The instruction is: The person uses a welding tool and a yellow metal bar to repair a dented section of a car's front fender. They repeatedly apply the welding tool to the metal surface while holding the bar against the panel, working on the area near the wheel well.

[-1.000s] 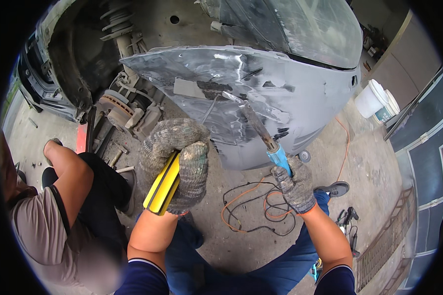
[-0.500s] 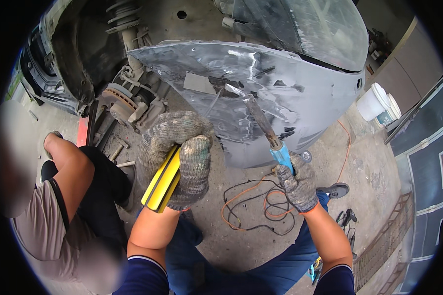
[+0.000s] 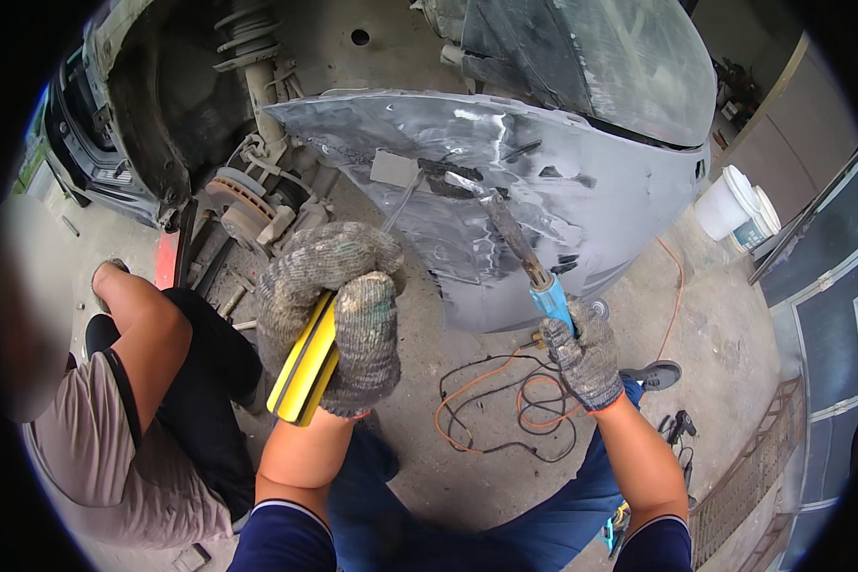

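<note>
Workshop, bare concrete floor. Landmark: gray car panel, upright in front of the wearer, surface scuffed, with dark and white streaks.

Blue-handled tool: near side of the panel, metal shaft angled up-left, whitish tip over the dark streak on the panel's left half. Can't tell if the tip touches. Right hand, knit glove, just below the panel's lower edge: fingers wrapped round the blue handle, forearm rising and leaning left toward the panel.

Yellow-handled tool: near side, left of the panel's lower edge. Butt points down-left at the wearer; thin metal shaft runs past the glove to the panel, its end overlapping the right edge of a light gray patch. Contact unclear. Left hand, same glove type: fingers clenched round the yellow handle, forearm rising and leaning right toward the panel.

Further out: brake disc and coil spring left of the panel, cable tangle on the floor below it, white buckets right of it. Seated person lower left of the panel.
</note>
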The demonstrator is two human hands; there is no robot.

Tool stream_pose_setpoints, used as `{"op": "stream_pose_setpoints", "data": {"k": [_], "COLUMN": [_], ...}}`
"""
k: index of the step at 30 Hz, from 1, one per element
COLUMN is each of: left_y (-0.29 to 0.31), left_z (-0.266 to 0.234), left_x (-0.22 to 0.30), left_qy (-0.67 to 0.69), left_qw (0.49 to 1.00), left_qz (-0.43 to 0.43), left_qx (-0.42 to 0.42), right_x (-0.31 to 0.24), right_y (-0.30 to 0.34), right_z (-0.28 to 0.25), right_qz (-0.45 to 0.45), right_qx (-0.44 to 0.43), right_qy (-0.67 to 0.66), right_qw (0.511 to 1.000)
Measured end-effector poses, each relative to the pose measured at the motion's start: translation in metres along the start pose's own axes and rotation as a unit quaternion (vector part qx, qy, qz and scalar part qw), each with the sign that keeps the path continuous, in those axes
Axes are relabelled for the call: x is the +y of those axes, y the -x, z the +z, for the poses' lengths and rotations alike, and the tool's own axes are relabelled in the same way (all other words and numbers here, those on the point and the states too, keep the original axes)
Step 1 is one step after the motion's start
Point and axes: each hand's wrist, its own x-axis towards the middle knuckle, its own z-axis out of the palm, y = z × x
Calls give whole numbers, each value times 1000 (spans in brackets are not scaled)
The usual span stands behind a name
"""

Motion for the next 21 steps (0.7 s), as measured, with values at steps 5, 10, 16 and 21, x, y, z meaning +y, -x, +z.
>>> {"op": "stream_pose_setpoints", "data": {"k": [5,10,16,21], "left_y": [-5,-3,-7,-6], "left_z": [1,-2,-3,-1], "left_x": [-1,-7,-6,-7], "left_qy": [29,17,58,58], "left_qw": [999,1000,997,997], "left_qz": [-17,-13,-58,-39], "left_qx": [-15,-10,-1,18], "right_x": [2,-10,-3,-4], "right_y": [1,-7,-13,-15], "right_z": [-6,-10,-8,-10], "right_qz": [39,3,-4,43], "right_qx": [-33,-33,-15,-29], "right_qy": [-4,16,5,-34], "right_qw": [999,999,1000,998]}}
